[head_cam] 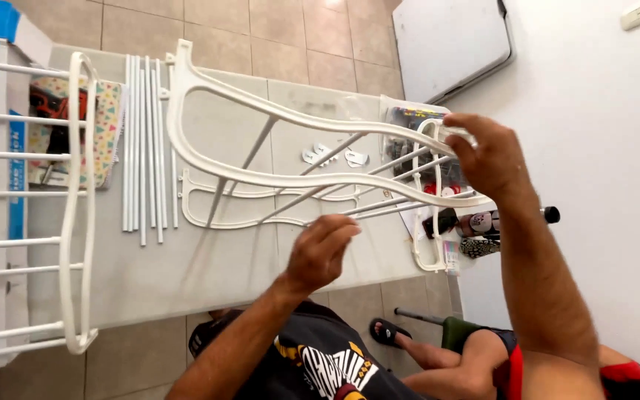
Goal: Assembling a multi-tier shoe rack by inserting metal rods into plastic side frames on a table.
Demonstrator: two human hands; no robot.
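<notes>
left of the curved white frame: loose rods on the table. left hand pinches a rod end under the frame (fingers together, steadying). right hand clamps the frame's right end, holding it tilted.

Curved frame on table, loose rods left, bag right
</notes>
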